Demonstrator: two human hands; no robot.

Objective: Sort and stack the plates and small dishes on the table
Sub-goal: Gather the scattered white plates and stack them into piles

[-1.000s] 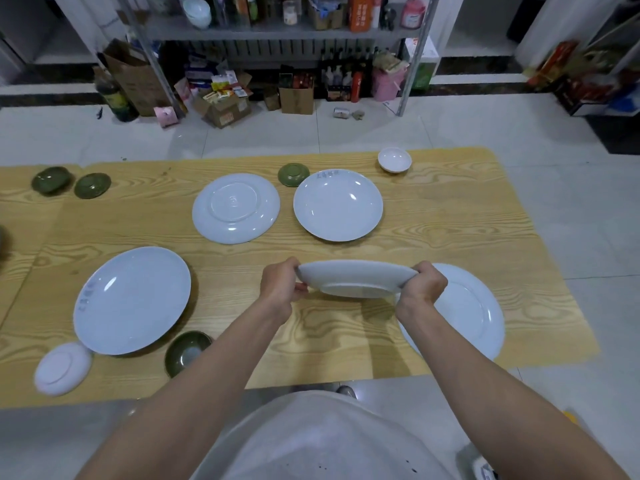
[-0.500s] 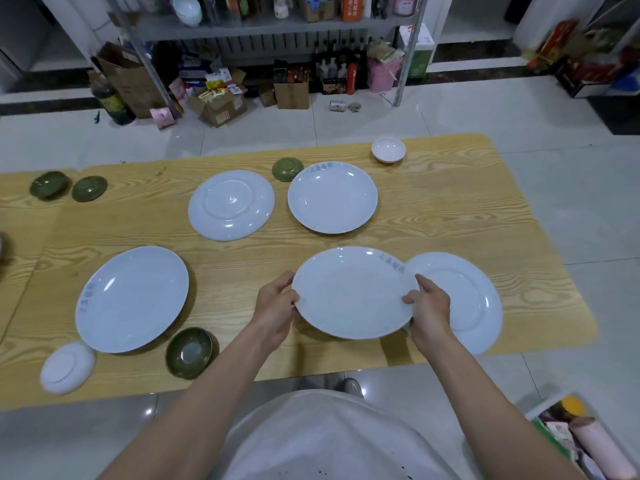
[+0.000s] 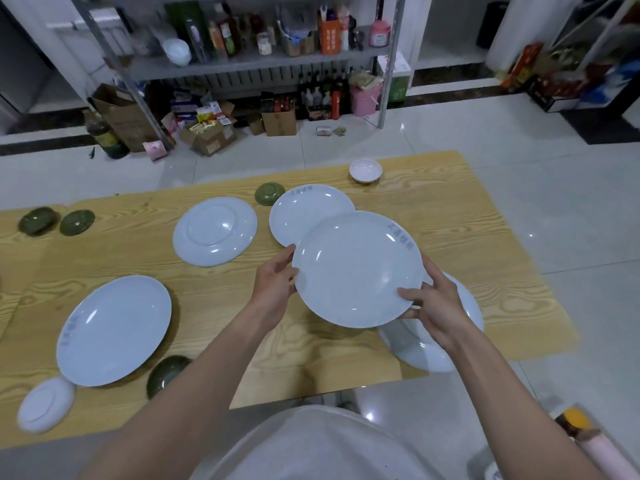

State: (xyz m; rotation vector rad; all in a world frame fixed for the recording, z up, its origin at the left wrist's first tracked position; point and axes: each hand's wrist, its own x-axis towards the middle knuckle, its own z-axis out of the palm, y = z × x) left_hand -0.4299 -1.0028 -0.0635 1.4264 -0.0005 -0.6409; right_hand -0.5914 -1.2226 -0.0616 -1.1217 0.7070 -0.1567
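A grey metal shelf rack (image 3: 242,62) crowded with bottles stands on the white tiled floor (image 3: 485,140); beneath it sit an open cardboard box (image 3: 207,138), a smaller brown box (image 3: 278,123) and a pink bucket (image 3: 363,98); a dark bottle (image 3: 104,136) stands further left.

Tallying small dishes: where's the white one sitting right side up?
In the head view, the small white dish sits near the table's far edge, right of centre, beyond the far white plate and right of a green dish.

Glossy white plate (image 3: 353,268) — wood-grain table (image 3: 450,216)
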